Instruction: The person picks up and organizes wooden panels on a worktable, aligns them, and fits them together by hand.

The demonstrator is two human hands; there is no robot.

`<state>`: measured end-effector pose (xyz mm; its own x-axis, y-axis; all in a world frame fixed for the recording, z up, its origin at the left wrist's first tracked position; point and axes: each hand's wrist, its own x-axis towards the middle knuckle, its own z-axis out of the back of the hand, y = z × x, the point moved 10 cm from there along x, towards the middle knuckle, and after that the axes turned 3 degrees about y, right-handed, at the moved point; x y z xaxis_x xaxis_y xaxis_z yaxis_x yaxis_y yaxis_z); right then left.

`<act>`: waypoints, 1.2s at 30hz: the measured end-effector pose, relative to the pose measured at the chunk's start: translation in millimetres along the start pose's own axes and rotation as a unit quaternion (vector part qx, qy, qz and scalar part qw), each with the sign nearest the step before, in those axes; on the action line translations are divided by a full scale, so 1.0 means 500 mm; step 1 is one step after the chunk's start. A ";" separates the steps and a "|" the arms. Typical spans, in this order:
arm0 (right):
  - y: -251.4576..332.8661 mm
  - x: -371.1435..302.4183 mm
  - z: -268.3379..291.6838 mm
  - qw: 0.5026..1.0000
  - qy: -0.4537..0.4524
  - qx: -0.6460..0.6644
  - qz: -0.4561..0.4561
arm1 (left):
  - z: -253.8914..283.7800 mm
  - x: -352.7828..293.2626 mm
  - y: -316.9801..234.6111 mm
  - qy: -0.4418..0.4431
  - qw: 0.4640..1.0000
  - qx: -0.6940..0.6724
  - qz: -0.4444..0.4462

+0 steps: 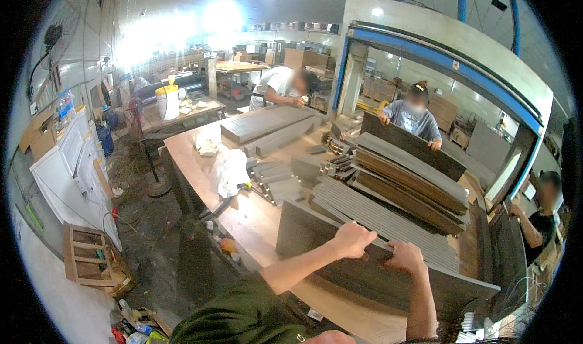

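Observation:
A long dark grey panel (pixel 376 280) stands on its long edge, tilted, at the near side of the workbench. My left hand (pixel 354 239) is closed over its upper edge near the middle. Just to the right, my right hand (pixel 405 258) grips the same edge, its thumb over the top; the fingers behind the board are partly hidden. Beyond the panel lies a row of narrow grey strips (pixel 379 219), side by side. Farther back rises a stack of grey boards (pixel 413 186) with brown edges.
Across the bench (pixel 243 234), a person (pixel 413 116) holds another dark board (pixel 407 146). A second person (pixel 282 89) bends over the far left end. A third person (pixel 534 216) stands at the right, by a blue-and-white frame (pixel 449 64). White cloth (pixel 231 171) lies at the bench's left.

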<state>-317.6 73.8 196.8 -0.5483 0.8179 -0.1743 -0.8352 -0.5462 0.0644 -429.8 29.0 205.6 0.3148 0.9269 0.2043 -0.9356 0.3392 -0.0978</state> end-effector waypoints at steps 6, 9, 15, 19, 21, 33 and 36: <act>-0.161 -0.076 0.035 0.999 -0.025 0.022 -0.023 | 0.014 -0.007 0.010 -0.015 0.999 -0.006 0.037; -0.334 -0.166 0.061 0.987 -0.064 0.078 -0.122 | 0.037 -0.008 0.002 -0.068 0.995 -0.008 0.071; -0.685 -0.454 0.059 0.834 -0.534 0.039 -0.132 | 0.017 0.029 -0.004 -0.002 0.991 0.007 0.132; -0.912 -0.491 -0.135 0.726 -0.608 0.280 -0.155 | -0.027 0.121 -0.147 0.025 0.998 -0.012 0.056; -0.949 -0.476 -0.186 0.723 -0.626 0.259 -0.134 | -0.051 0.181 -0.254 0.062 0.997 -0.014 0.037; -1.138 -0.406 -0.455 0.650 -0.453 0.560 -0.243 | -0.029 0.222 -0.392 0.040 0.996 -0.079 0.018; -0.944 -0.405 -0.243 0.654 -0.441 0.601 -0.130 | 0.074 0.249 -0.428 -0.022 0.997 -0.064 -0.027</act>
<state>192.9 144.3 82.0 0.2491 0.9306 0.2682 -0.0458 -0.2653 0.9631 -196.2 65.8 287.9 0.3544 0.8995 0.2556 -0.8883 0.4092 -0.2084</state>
